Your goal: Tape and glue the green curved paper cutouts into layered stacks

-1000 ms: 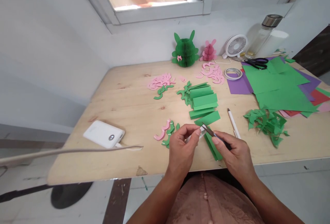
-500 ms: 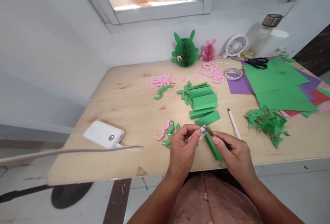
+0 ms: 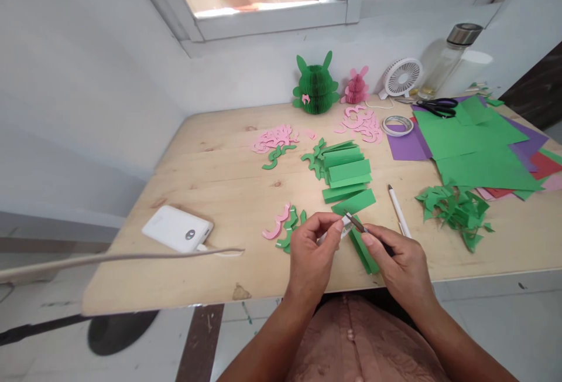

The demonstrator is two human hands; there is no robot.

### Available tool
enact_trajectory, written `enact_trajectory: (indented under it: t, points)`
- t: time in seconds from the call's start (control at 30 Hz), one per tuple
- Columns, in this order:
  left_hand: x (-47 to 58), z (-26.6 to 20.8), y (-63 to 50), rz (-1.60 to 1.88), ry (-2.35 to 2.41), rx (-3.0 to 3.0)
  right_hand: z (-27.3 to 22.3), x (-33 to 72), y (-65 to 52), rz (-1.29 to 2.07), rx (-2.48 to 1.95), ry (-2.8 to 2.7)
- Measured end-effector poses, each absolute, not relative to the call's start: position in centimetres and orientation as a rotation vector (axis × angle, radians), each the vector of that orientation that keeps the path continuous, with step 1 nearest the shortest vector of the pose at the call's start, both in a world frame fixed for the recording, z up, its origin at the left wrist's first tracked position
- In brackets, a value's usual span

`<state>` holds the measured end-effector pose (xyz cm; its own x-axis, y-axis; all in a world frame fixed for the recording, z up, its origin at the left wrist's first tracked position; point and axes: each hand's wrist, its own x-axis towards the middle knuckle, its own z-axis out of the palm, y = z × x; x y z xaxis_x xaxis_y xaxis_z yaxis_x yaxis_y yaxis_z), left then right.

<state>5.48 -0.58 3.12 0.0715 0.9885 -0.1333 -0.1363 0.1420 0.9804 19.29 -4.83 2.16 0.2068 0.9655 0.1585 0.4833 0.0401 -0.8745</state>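
Over the front of the table, my left hand pinches a small whitish strip between thumb and fingers. My right hand grips a slim dark pointed tool, whose exact kind is unclear; its tip meets the strip. Beneath the hands lies a folded green paper strip. Just beyond them is a row of more folded green strips. To the left of my left hand rest a wavy pink paper piece and wavy green pieces bearing small white patches.
A white pen and green scraps lie to the right. Behind are a tape roll, black scissors, coloured sheets, a fan, a bottle and paper figures. A power bank lies left.
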Motion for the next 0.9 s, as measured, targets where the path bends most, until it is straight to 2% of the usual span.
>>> enact_trajectory:
  t: [0.9]
  points:
    - [5.2, 3.6, -1.3, 1.092, 1.151, 1.045, 2.7, 20.2, -5.2, 0.624, -1.624, -1.356]
